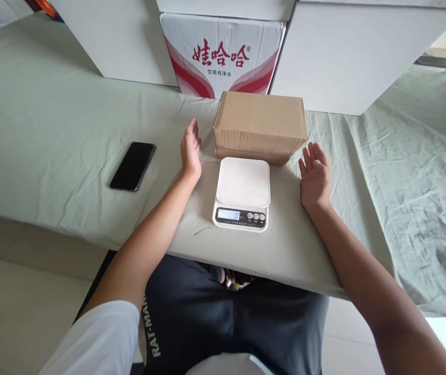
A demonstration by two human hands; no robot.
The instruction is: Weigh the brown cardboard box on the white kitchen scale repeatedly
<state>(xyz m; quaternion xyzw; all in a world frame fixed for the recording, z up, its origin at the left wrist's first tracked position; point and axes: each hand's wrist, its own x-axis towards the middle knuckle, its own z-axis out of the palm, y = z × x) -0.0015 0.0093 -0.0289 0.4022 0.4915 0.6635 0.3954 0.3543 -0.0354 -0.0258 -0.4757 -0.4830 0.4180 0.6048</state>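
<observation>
A white digital kitchen scale (pixel 243 182) lies in front of me with a bare platform, its lit display reading 0. Right behind it sits a closed brown cardboard box (pixel 259 117). My left hand (pixel 190 148) rests edge-down on the cloth, left of the scale and box, fingers stretched out and holding nothing. On the other side, my right hand (pixel 315 174) is open too, palm turned inward, its fingertips close to the box's right front corner. Whether those fingertips touch the box I cannot tell.
A black smartphone (pixel 132 166) lies left of my left hand. Along the back stand a white and red printed carton (pixel 226 57) and white panels (pixel 347 57). Pale green cloth (pixel 51 156) covers the surface, wrinkled at right; its front edge hangs over my lap.
</observation>
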